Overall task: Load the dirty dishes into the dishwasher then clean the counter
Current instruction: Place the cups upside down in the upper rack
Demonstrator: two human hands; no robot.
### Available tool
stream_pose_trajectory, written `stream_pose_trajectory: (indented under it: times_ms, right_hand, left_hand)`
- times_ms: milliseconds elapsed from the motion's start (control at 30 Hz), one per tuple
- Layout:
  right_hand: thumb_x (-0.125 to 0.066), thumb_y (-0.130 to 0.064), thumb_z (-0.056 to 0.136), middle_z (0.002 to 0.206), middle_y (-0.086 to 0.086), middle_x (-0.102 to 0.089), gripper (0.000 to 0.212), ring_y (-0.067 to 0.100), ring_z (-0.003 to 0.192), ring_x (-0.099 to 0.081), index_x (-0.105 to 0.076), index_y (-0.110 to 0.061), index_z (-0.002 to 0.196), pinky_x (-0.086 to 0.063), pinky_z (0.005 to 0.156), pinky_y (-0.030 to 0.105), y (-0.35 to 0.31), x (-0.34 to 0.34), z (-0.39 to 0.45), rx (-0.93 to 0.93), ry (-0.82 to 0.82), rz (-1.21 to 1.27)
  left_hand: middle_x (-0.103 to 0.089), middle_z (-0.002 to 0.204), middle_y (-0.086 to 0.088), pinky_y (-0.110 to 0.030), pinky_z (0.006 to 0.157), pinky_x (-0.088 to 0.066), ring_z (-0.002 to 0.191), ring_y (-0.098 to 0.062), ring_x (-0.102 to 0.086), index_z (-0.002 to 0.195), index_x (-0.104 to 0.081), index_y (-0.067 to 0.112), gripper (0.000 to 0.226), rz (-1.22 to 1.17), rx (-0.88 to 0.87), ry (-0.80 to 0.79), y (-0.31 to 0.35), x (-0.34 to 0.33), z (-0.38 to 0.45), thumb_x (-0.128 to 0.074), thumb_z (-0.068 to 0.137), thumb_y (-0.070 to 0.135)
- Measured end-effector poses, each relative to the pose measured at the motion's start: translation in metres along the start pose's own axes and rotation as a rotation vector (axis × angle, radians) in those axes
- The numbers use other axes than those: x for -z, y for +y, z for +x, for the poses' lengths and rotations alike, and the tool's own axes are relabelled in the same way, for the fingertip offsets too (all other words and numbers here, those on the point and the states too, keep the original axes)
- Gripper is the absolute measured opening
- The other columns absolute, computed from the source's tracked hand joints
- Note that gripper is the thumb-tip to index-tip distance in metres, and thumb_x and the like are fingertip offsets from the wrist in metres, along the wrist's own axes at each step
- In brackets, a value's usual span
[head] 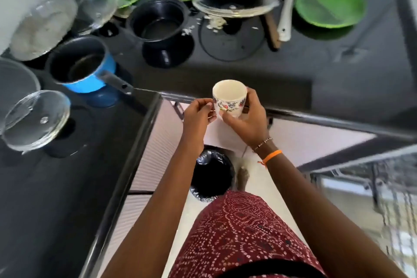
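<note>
A white cup with a floral pattern is held upright in front of the dark counter's edge. My right hand wraps its side and base. My left hand pinches the cup's handle on its left side. The cup looks empty inside. The dishwasher's wire rack shows at the lower right, blurred.
On the counter lie a blue saucepan, a black pot, glass lids, green plates, a white ladle, a glass dish and food scraps. A bin lined with a black bag stands on the floor below.
</note>
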State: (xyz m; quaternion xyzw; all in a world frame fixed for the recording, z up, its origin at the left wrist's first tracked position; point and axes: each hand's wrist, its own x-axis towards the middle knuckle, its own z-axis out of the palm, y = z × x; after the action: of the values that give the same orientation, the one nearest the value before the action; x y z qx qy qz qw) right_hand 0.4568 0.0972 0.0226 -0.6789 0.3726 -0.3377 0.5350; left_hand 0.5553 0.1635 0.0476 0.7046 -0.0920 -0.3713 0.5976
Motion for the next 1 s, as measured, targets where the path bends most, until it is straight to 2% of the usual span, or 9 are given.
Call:
stream_pose_trajectory:
  times_ms: [133, 267, 433, 467, 533, 633, 800, 933, 1000]
  right_hand:
    - [-0.079, -0.026, 0.064, 0.098, -0.011, -0.058, 0.06, -0.018, 0.084, -0.055, -0.051, -0.01, 0.115, -0.043, 0.067, 0.003, 0.026, 0.07, -0.055, -0.061, 0.152, -0.077]
    - [-0.072, -0.03, 0.065, 0.094, -0.014, -0.059, 0.051, -0.015, 0.08, -0.056, -0.049, -0.021, 0.11, -0.044, 0.067, 0.006, 0.058, 0.141, -0.111, -0.224, 0.32, -0.082]
    - [-0.075, -0.034, 0.064, 0.093, -0.012, -0.059, 0.059, -0.013, 0.078, -0.055, -0.051, -0.017, 0.115, -0.04, 0.067, 0.003, 0.1, 0.234, -0.173, -0.413, 0.595, -0.065]
    - [-0.077, -0.035, 0.063, 0.096, -0.008, -0.06, 0.062, -0.005, 0.083, -0.057, -0.051, -0.016, 0.116, -0.044, 0.071, 0.006, 0.107, 0.254, -0.185, -0.454, 0.648, -0.058]
    - [-0.075, -0.047, 0.056, 0.106, 0.003, -0.062, 0.075, 0.015, 0.094, -0.061, -0.052, -0.011, 0.116, -0.051, 0.086, 0.026, 0.124, 0.289, -0.207, -0.504, 0.73, -0.074]
    - [-0.074, -0.048, 0.054, 0.117, 0.012, -0.059, 0.083, 0.027, 0.107, -0.058, -0.05, -0.007, 0.122, -0.047, 0.094, 0.045, 0.154, 0.349, -0.241, -0.574, 0.807, -0.122]
    - [-0.075, -0.043, 0.056, 0.107, 0.0, -0.051, 0.076, 0.021, 0.096, -0.054, -0.044, -0.006, 0.116, -0.048, 0.083, 0.039, 0.19, 0.432, -0.286, -0.646, 0.94, -0.135]
    - [-0.076, -0.037, 0.056, 0.107, 0.009, -0.057, 0.072, 0.02, 0.09, -0.054, -0.048, -0.002, 0.112, -0.045, 0.072, 0.027, 0.22, 0.484, -0.312, -0.699, 1.001, -0.163]
    - [-0.078, -0.033, 0.057, 0.11, 0.013, -0.058, 0.067, 0.018, 0.089, -0.053, -0.051, -0.004, 0.111, -0.047, 0.07, 0.028, 0.236, 0.51, -0.321, -0.732, 1.045, -0.19]
  left_hand:
    - [-0.064, 0.089, -0.004, -0.022, 0.071, -0.053, 0.077, -0.011, -0.062, 0.1, -0.057, 0.009, 0.017, 0.17, 0.028, -0.25, -0.021, -0.059, -0.035, -0.042, 0.095, 0.005]
    - [-0.063, 0.081, -0.004, -0.022, 0.065, -0.052, 0.071, -0.014, -0.061, 0.085, -0.057, 0.014, 0.023, 0.253, 0.077, -0.513, -0.052, -0.13, -0.071, -0.04, 0.094, 0.001]
    - [-0.061, 0.074, 0.001, -0.02, 0.064, -0.05, 0.066, -0.01, -0.057, 0.079, -0.059, 0.019, 0.023, 0.521, 0.128, -0.784, -0.099, -0.225, -0.117, -0.047, 0.093, 0.004]
    - [-0.06, 0.073, 0.002, -0.017, 0.062, -0.048, 0.065, -0.008, -0.055, 0.079, -0.06, 0.02, 0.024, 0.584, 0.123, -0.842, -0.111, -0.246, -0.128, -0.047, 0.093, 0.005]
    - [-0.058, 0.073, 0.004, -0.015, 0.058, -0.043, 0.063, -0.006, -0.051, 0.081, -0.059, 0.021, 0.023, 0.692, 0.114, -0.955, -0.135, -0.282, -0.148, -0.047, 0.094, 0.007]
    - [-0.054, 0.072, 0.004, -0.012, 0.057, -0.041, 0.061, -0.004, -0.051, 0.084, -0.055, 0.021, 0.021, 0.806, 0.141, -1.103, -0.17, -0.346, -0.186, -0.044, 0.096, 0.009]
    - [-0.056, 0.075, 0.002, -0.015, 0.057, -0.04, 0.055, -0.001, -0.051, 0.082, -0.054, 0.019, 0.017, 0.965, 0.181, -1.247, -0.223, -0.432, -0.241, -0.047, 0.095, 0.011]
    - [-0.058, 0.083, 0.0, -0.013, 0.056, -0.041, 0.066, -0.006, -0.052, 0.103, -0.058, 0.014, 0.016, 1.062, 0.189, -1.305, -0.246, -0.478, -0.268, -0.047, 0.094, 0.008]
    - [-0.061, 0.088, 0.0, -0.018, 0.062, -0.042, 0.069, -0.006, -0.054, 0.105, -0.061, 0.014, 0.018, 1.116, 0.184, -1.324, -0.256, -0.498, -0.276, -0.048, 0.093, 0.01]
